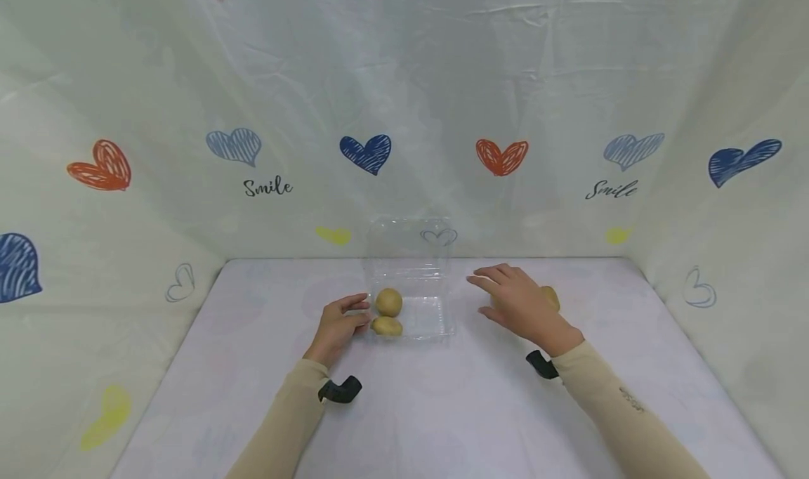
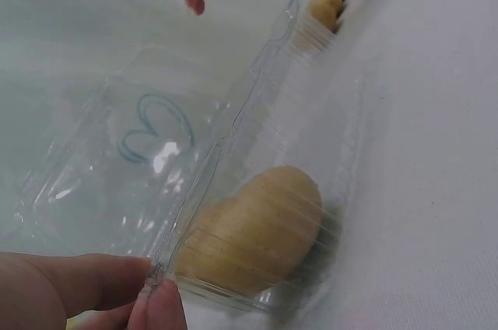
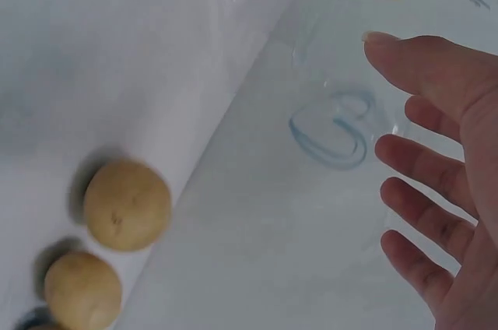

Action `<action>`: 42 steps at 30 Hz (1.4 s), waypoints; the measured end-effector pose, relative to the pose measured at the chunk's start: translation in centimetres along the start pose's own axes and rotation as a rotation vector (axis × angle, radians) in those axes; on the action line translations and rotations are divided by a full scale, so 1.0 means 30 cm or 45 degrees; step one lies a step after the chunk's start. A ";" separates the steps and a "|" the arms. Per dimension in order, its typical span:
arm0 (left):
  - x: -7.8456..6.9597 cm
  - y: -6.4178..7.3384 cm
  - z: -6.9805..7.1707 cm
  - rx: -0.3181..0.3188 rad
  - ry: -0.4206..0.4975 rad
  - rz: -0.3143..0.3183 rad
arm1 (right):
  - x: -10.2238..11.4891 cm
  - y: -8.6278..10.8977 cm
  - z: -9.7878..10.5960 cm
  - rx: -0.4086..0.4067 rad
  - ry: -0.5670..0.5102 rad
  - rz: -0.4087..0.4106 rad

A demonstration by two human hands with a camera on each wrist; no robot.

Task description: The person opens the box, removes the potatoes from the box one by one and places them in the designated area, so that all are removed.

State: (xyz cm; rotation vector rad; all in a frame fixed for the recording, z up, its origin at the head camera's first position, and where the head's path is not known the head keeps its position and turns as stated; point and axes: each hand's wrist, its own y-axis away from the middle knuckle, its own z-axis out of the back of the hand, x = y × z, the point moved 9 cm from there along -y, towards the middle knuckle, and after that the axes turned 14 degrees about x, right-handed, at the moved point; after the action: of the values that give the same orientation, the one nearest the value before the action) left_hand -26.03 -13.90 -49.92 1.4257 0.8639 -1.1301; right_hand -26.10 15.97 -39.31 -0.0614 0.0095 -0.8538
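Two beige sleeves [image 1: 287, 416] reach in from seven and five o'clock, with a black mount [image 1: 340, 390] at each cuff; a dark mark on the right sleeve is too small to read. The left hand [image 1: 337, 330], at nine o'clock of the box [image 1: 430, 316], seems merely beside it in the head view, but the left wrist view shows thumb and finger pinching its rim. The right hand [image 1: 526, 307] hovers at three o'clock, apart from the box, fingers spread and holding nothing. The clear box, lid [image 1: 407, 247] raised at twelve o'clock, has two potatoes [image 1: 388, 302] inside at ten and eight. Loose potatoes [image 3: 127, 205] lie on the table [image 1: 404, 416], mostly hidden by the right hand in the head view; the left wrist view shows three in a row. Farthest, the backdrop [image 1: 404, 64] bears hearts [image 1: 365, 154] and reads "Smile" twice, at ten and two o'clock from the box
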 end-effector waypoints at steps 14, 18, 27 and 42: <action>0.010 -0.011 0.005 -0.004 0.009 -0.014 | 0.188 -0.132 -0.053 0.073 0.074 0.281; 0.008 -0.012 0.003 0.006 0.010 -0.028 | 0.235 -0.161 -0.073 0.064 0.110 0.364; 0.007 -0.010 0.003 0.008 0.007 -0.032 | 0.302 -0.221 -0.116 0.076 0.171 0.462; 0.014 -0.011 0.007 -0.012 0.015 0.008 | 0.373 -0.272 -0.151 0.146 0.102 0.570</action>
State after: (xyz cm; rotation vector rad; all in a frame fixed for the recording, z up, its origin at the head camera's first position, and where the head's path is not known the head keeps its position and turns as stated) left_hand -26.25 -14.07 -50.42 1.4274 0.8714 -1.1130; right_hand -25.04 1.96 -43.18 0.0812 0.0472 -0.4077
